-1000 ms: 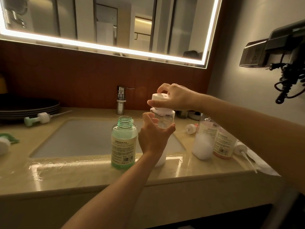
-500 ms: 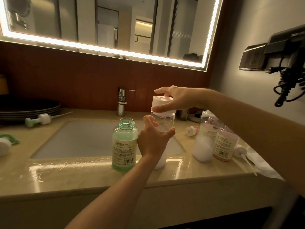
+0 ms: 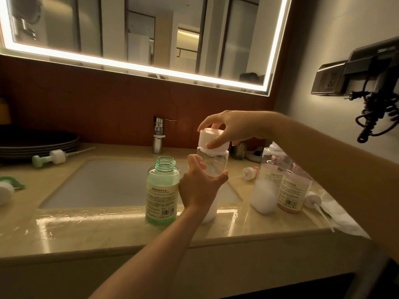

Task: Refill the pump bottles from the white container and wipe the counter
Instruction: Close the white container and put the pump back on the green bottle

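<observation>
My left hand [image 3: 199, 188] wraps the container [image 3: 216, 164] beside the bottle [image 3: 162, 190]; my right hand [image 3: 235, 128] clamps its cap [image 3: 210, 137].

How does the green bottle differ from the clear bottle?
The green bottle has an open neck; the clear bottle carries a white cap, gripped by the right hand. The green bottle is tinted and labelled; the clear bottle is colourless, held by the left hand. Both stand upright.
</observation>
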`<move>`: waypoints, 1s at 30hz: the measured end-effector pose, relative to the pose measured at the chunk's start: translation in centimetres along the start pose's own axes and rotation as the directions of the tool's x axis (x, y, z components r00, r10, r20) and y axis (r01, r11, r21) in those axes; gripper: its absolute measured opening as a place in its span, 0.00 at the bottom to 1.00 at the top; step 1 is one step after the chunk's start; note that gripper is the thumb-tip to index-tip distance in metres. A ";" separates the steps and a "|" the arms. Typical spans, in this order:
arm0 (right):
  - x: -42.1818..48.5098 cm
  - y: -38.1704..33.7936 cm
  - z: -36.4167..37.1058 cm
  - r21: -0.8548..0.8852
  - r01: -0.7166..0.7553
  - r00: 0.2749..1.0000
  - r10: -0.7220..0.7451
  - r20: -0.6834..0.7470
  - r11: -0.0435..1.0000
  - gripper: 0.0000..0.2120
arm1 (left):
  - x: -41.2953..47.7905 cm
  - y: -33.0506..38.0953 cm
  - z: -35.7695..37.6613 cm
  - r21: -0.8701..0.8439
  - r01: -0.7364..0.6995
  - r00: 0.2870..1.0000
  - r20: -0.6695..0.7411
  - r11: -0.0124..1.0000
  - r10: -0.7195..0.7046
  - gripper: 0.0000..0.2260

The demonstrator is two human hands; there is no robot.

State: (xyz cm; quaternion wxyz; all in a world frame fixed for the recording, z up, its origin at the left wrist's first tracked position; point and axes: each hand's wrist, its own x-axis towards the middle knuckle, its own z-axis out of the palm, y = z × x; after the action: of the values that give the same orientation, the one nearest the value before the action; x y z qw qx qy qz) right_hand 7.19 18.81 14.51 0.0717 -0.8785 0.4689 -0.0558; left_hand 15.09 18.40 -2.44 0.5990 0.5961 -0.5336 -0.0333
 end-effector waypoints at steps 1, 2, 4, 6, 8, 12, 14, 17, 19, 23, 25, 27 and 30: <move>0.2 0.1 0.2 -0.051 0.016 0.999 -0.017 -0.036 0.999 0.27 | 0.0 0.0 0.0 0.004 -0.003 1.000 0.004 1.000 0.003 0.30; 0.4 0.1 0.5 -0.105 0.018 0.997 -0.026 -0.077 0.994 0.27 | -0.1 0.0 0.1 0.008 -0.004 1.000 0.007 1.000 0.004 0.29; 0.8 -0.1 1.1 -0.200 0.001 0.990 -0.029 -0.140 0.980 0.28 | -0.1 0.0 0.0 0.011 0.000 1.000 0.009 1.000 0.000 0.29; 0.9 -0.3 1.1 -0.223 -0.027 0.991 -0.004 -0.135 0.974 0.31 | -0.1 -0.1 0.0 0.010 0.005 1.000 0.010 1.000 -0.005 0.29; 0.6 -0.6 0.7 -0.175 -0.036 0.999 0.030 -0.038 0.984 0.31 | -0.1 -0.2 -0.1 0.014 0.006 1.000 0.010 1.000 -0.006 0.29; 0.3 -0.4 0.3 -0.100 0.003 1.000 -0.003 -0.001 0.995 0.29 | -0.1 -0.2 0.0 0.022 0.008 1.000 0.010 1.000 -0.008 0.30; 0.5 -0.3 0.8 -0.146 -0.008 0.996 -0.005 -0.088 0.989 0.28 | -0.1 -0.2 0.0 0.024 0.005 1.000 0.012 1.000 -0.005 0.30; 0.7 -0.5 1.4 -0.250 -0.069 0.984 0.025 -0.176 0.966 0.33 | -0.2 -0.3 0.0 0.024 0.001 1.000 0.006 1.000 -0.001 0.30; 0.6 -0.6 1.0 -0.250 -0.087 0.991 0.057 -0.123 0.964 0.35 | -0.3 -0.3 0.0 0.020 -0.001 1.000 0.004 1.000 0.001 0.30; 0.1 -0.5 -0.1 -0.071 -0.008 0.997 0.013 0.070 0.997 0.32 | -0.3 -0.4 0.0 0.027 -0.001 1.000 0.006 1.000 0.001 0.30; 0.3 -0.2 0.1 -0.087 0.011 1.000 -0.010 0.019 0.996 0.30 | -0.3 -0.4 0.0 0.033 -0.005 1.000 0.014 0.999 0.004 0.30; 0.6 -0.1 0.6 -0.215 -0.003 0.997 -0.014 -0.079 0.977 0.29 | -0.4 -0.5 0.0 0.036 -0.010 1.000 0.018 0.999 0.010 0.30; 1.0 -0.2 1.0 -0.339 -0.065 0.978 -0.007 -0.207 0.938 0.35 | -0.3 -0.5 -0.1 0.039 -0.007 1.000 0.015 0.999 0.006 0.30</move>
State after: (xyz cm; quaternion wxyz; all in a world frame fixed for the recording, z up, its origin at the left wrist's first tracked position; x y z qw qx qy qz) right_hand 8.08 18.15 13.60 -0.1308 -0.8599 0.4894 -0.0621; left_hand 15.28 18.53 -2.99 0.5831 0.6058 -0.5407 -0.0253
